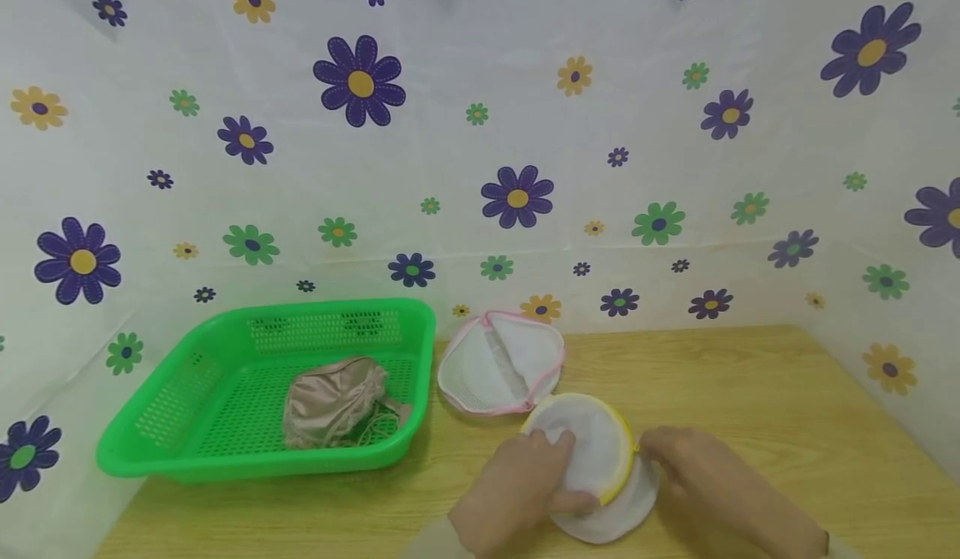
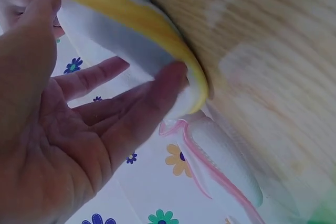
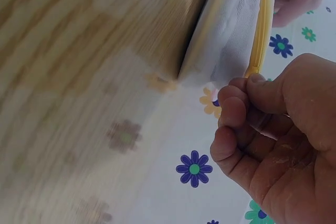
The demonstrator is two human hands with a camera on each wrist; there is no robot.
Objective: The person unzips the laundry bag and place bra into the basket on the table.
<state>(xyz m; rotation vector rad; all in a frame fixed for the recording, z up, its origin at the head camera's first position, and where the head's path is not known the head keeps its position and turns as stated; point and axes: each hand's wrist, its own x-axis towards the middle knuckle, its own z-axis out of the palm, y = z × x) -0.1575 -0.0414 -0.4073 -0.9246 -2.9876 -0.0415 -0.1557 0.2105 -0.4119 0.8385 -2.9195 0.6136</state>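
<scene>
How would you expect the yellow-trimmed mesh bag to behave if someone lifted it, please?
The yellow-trimmed mesh bag is probably light, since its fabric looks thin. Its body may sag, as it shows soft folds, though the yellow rim will likely keep some shape, given its smooth curve.

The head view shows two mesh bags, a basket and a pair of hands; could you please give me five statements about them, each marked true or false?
1. The right hand pinches at the edge of the yellow-trimmed bag. True.
2. Only one hand touches the yellow-trimmed bag. False: the left hand touches it too.
3. A shiny brownish fabric item lies in the green basket. True.
4. The pink-trimmed bag lies farther back than the yellow-trimmed bag. True.
5. The green basket stands to the right of both bags. False: it stands to their left.
</scene>
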